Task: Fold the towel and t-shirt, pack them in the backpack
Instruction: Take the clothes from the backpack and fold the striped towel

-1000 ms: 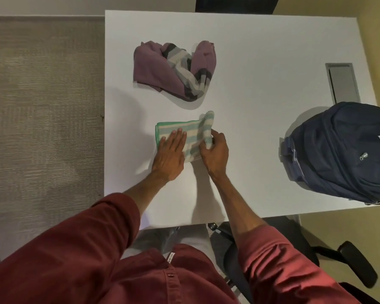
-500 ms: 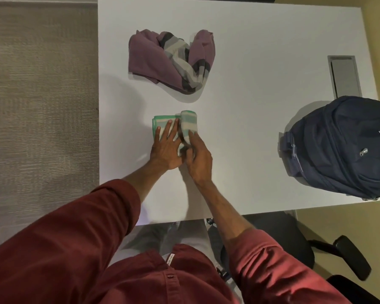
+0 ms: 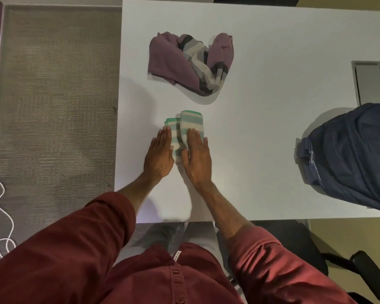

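From my head cam: both hands flat, fingers straight, left hand (image 3: 159, 155) and right hand (image 3: 197, 157) pressing the folded towel (image 3: 185, 126) mid-table (image 3: 272, 150). T-shirt (image 3: 184, 62) bunched behind it, backpack (image 3: 355, 159) far right.

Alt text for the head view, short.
A person's left hand and right hand lie flat on a folded green-striped towel on a white table. Beyond it lies a crumpled purple t-shirt; a navy backpack sits at the right.
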{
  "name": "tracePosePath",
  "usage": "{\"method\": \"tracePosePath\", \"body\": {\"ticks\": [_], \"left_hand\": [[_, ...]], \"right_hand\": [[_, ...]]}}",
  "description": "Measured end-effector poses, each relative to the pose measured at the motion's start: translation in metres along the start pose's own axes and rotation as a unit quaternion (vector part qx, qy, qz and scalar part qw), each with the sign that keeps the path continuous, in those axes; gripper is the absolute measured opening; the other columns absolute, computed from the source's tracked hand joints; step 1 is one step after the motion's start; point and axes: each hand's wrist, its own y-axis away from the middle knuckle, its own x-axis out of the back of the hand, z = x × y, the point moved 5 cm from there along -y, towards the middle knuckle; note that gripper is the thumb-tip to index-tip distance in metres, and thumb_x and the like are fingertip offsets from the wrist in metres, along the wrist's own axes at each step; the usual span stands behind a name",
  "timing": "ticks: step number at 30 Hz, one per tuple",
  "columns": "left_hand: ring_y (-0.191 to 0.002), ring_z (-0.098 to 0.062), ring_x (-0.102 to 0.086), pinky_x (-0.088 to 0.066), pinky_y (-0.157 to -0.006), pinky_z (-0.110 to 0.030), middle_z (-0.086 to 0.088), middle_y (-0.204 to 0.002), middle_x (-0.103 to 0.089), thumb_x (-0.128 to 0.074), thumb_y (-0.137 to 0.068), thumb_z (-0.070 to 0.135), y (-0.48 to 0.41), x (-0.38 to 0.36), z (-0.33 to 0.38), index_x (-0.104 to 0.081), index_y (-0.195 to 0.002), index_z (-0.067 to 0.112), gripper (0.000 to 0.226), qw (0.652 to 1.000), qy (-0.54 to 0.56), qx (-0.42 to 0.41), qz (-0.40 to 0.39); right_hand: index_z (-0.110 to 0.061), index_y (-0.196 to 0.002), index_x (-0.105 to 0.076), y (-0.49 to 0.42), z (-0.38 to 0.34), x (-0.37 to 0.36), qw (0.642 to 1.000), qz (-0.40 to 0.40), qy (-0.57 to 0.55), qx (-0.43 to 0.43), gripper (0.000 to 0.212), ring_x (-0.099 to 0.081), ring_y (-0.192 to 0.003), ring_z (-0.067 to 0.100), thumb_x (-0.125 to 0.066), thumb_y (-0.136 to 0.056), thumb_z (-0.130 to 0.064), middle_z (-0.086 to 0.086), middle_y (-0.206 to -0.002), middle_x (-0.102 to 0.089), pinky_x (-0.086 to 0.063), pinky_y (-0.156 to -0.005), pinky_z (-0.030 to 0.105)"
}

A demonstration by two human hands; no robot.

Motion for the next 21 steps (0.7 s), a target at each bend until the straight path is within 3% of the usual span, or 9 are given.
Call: {"method": "tracePosePath", "body": {"ticks": [3, 6, 10, 14, 17, 19, 21], "left_hand": [[-0.161, -0.032, -0.029, -0.027, -0.131, -0.051, -0.016, -0.173, -0.030, -0.069, -0.100, 0.026, -0.001, 0.006, -0.005, -0.017, -0.169, 0.004, 0.089, 1.000, -0.023, -0.020, -0.009], [-0.161, -0.030, -0.028, -0.023, -0.132, -0.053, -0.013, -0.174, -0.030, -0.068, -0.101, 0.026, 0.001, 0.011, -0.012, -0.017, -0.170, 0.005, 0.088, 0.999, -0.006, -0.033, -0.012], [-0.165, -0.023, -0.017, -0.015, -0.134, -0.051, -0.010, -0.178, -0.016, -0.060, -0.098, 0.013, 0.000, 0.021, -0.011, 0.004, -0.170, 0.006, 0.097, 0.999, 0.030, -0.026, -0.032], [-0.164, -0.021, -0.019, -0.018, -0.133, -0.054, -0.006, -0.179, -0.014, -0.072, -0.095, 0.009, -0.002, 0.022, -0.018, 0.013, -0.170, 0.014, 0.113, 0.997, 0.047, -0.022, -0.053], [-0.154, -0.024, -0.041, -0.023, -0.132, -0.052, -0.005, -0.170, -0.039, -0.084, -0.089, 0.013, -0.006, 0.026, -0.021, 0.003, -0.171, 0.013, 0.119, 0.998, 0.033, -0.035, -0.029], [-0.135, -0.027, -0.061, -0.029, -0.130, -0.051, -0.007, -0.146, -0.064, -0.082, -0.087, 0.002, -0.013, 0.037, -0.019, -0.008, -0.171, 0.009, 0.112, 0.999, -0.003, -0.028, 0.014], [-0.116, -0.029, -0.070, -0.034, -0.127, -0.050, -0.010, -0.124, -0.074, -0.079, -0.089, 0.001, -0.021, 0.051, -0.016, -0.019, -0.170, 0.009, 0.101, 0.997, -0.035, -0.010, 0.073]], "right_hand": [[0.002, -0.162, -0.042, 0.002, -0.010, -0.015, 1.000, -0.006, 0.008, 0.019, 0.059, -0.041, -0.156, 0.037, -0.038, -0.110, -0.025, 0.020, -0.164, -0.048, -0.025, -0.132, 0.055], [0.005, -0.160, -0.043, 0.006, -0.013, -0.033, 1.000, -0.018, 0.019, 0.016, 0.061, -0.043, -0.154, 0.039, -0.033, -0.109, -0.026, 0.023, -0.162, -0.049, -0.029, -0.130, 0.059], [0.004, -0.161, -0.041, 0.008, -0.005, -0.052, 0.999, -0.020, 0.025, 0.018, 0.059, -0.041, -0.155, 0.036, -0.036, -0.108, -0.021, 0.023, -0.164, -0.046, -0.033, -0.128, 0.057], [-0.001, -0.167, -0.031, 0.008, -0.005, -0.067, 0.998, -0.029, 0.056, 0.014, 0.064, -0.029, -0.163, 0.030, -0.051, -0.111, -0.027, 0.019, -0.172, -0.033, -0.022, -0.134, 0.052], [-0.004, -0.171, -0.016, 0.014, -0.008, -0.077, 0.987, -0.054, 0.148, 0.040, 0.080, -0.011, -0.167, 0.029, -0.043, -0.111, -0.050, 0.016, -0.179, -0.015, -0.013, -0.136, 0.048], [-0.003, -0.171, -0.014, 0.016, -0.011, -0.079, 0.977, -0.063, 0.194, 0.061, 0.085, -0.008, -0.167, 0.031, -0.037, -0.109, -0.056, 0.017, -0.179, -0.012, -0.016, -0.134, 0.051], [-0.003, -0.171, -0.016, 0.014, -0.013, -0.079, 0.976, -0.068, 0.197, 0.064, 0.087, -0.008, -0.167, 0.032, -0.036, -0.108, -0.059, 0.017, -0.179, -0.013, -0.013, -0.135, 0.050]]}}
